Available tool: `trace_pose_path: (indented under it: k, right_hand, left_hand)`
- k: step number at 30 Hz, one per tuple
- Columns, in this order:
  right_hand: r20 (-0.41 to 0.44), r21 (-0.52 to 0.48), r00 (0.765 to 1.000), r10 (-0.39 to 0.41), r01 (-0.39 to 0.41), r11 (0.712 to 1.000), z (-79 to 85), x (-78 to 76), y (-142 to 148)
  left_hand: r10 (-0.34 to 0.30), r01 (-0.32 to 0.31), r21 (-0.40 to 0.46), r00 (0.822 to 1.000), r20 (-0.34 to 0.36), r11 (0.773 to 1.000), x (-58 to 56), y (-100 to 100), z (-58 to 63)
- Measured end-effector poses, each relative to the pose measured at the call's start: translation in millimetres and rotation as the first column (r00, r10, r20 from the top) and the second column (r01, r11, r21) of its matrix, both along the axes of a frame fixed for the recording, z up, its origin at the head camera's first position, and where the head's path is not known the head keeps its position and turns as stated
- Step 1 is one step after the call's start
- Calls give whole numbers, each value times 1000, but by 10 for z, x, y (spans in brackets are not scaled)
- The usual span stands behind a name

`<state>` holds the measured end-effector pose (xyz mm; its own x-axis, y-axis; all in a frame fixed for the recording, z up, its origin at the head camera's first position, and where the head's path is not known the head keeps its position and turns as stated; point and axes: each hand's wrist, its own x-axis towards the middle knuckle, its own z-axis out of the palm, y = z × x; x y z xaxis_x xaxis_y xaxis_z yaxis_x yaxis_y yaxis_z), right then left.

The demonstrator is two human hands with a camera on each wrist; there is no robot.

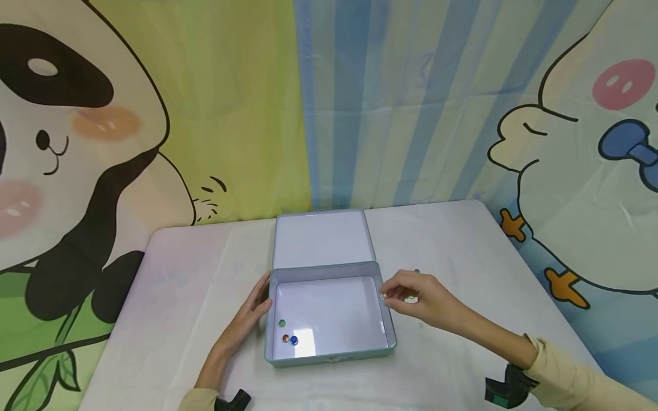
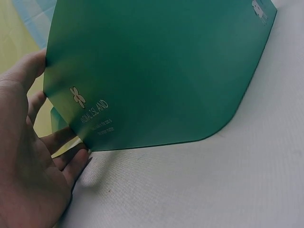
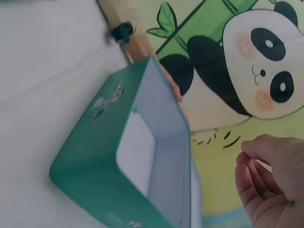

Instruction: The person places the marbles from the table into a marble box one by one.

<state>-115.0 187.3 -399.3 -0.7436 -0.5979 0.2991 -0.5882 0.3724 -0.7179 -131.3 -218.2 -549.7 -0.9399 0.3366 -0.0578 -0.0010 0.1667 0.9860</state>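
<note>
A shallow pale-green tin box (image 1: 357, 358) lies with its hinged lid (image 1: 324, 238) folded back. Inside, toward the left, are a green marble (image 1: 281, 323), an orange-brown marble (image 1: 285, 338) and a blue marble (image 1: 294, 340). My left hand (image 1: 245, 318) rests along the box's left side, thumb at the rim, other fingers near the back corner. At the right rim, my right hand (image 1: 424, 298) pinches a small clear marble (image 1: 382, 296) between thumb and fingertips. More shiny bits show at that hand. In the right wrist view the pinched marble is hidden.
A white-covered table (image 1: 185, 297) carries the box. Behind it hangs a printed curtain (image 1: 247, 103) with cartoon animals. Dark camera mounts sit at both wrists, the right one (image 1: 511, 387) beside the sleeve.
</note>
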Motion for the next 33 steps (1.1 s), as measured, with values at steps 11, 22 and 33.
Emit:
trace_pose_path:
  k: [11,22,33]
  right_hand:
    - [-53,-52,987,153,-155,986,229,55,-222]
    - [-67,13,975,214,-213,977,211,-46,-462]
    - [71,177,975,210,-219,960,139,-500,-920]
  left_hand:
    - [9,-9,-12,1000,-9,1000,-10,-4,-2]
    - [10,-10,-16,1000,11,1000,-6,-6,-5]
    - [-2,2,-12,1000,-1,1000,-18,-13,-22]
